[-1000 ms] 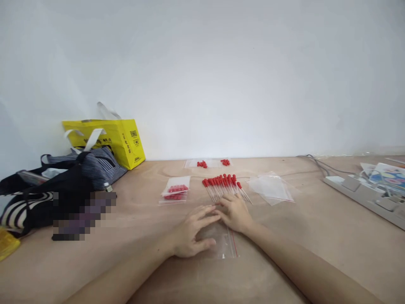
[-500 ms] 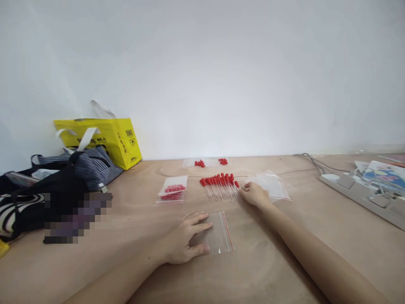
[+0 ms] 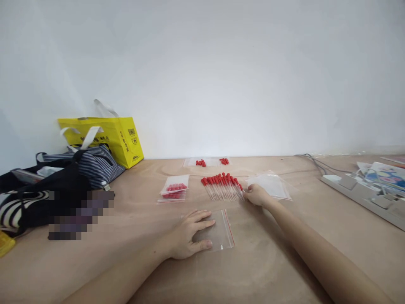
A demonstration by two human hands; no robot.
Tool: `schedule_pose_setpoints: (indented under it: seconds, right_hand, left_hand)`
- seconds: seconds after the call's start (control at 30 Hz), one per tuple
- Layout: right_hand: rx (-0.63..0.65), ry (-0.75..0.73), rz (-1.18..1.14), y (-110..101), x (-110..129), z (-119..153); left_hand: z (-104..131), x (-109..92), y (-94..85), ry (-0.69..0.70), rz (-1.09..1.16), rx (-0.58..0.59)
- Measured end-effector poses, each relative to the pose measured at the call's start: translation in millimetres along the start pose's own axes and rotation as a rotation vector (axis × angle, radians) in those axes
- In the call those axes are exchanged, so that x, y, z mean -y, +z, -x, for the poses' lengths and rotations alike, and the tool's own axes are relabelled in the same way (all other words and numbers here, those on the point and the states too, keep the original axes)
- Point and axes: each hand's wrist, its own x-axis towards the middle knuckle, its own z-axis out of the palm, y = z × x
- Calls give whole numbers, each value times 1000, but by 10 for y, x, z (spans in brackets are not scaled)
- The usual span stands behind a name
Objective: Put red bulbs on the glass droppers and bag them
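Observation:
My left hand (image 3: 190, 236) lies spread over a clear zip bag (image 3: 223, 232) with a red line along its right edge. Part of that bag is hidden under the fingers. Farther off, several droppers (image 3: 220, 188) with red bulbs and clear stems lie side by side in a row. At the row's right end, my right hand (image 3: 257, 195) has its fingertips pinched on the last dropper (image 3: 241, 187), whose bulb leans against the others. Left of the row are stacked zip bags (image 3: 174, 190) with red-bulbed droppers inside.
Flat clear bags (image 3: 275, 185) lie just beyond my right hand. Near the wall, more red bulbs (image 3: 201, 163) rest on clear plastic. A yellow bag (image 3: 129, 143) and a striped bag (image 3: 98, 164) stand at left. A white power strip (image 3: 363, 198) with cables is at right.
The dropper at my right fingertips has moved closer against the row. My left hand stays on the bag. The whole view has shifted slightly.

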Motion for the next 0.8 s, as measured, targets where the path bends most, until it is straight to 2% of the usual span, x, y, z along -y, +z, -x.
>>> schedule_pose_setpoints:
  seconds: [0.13,0.37,0.43,0.57,0.63,0.8]
  right_hand:
    - [3,-12,-17,-102,-39,73]
    - [-63,-86,-35,-239,-36,140]
    - [-64,-165,-166,-215,-3,202]
    - [-45,-323,-729,-22,66,395]
    - [-27,-352,-907,104,86,495]
    - [-75,-412,-1015,292,87,642]
  left_hand:
    - [3,20,10,-4,16,2]
    - [4,35,26,0,6,6]
    - [1,35,26,9,9,3]
    - [-1,42,29,31,20,-7]
    - [1,49,35,36,28,-19]
    - [7,71,63,-5,46,-43]
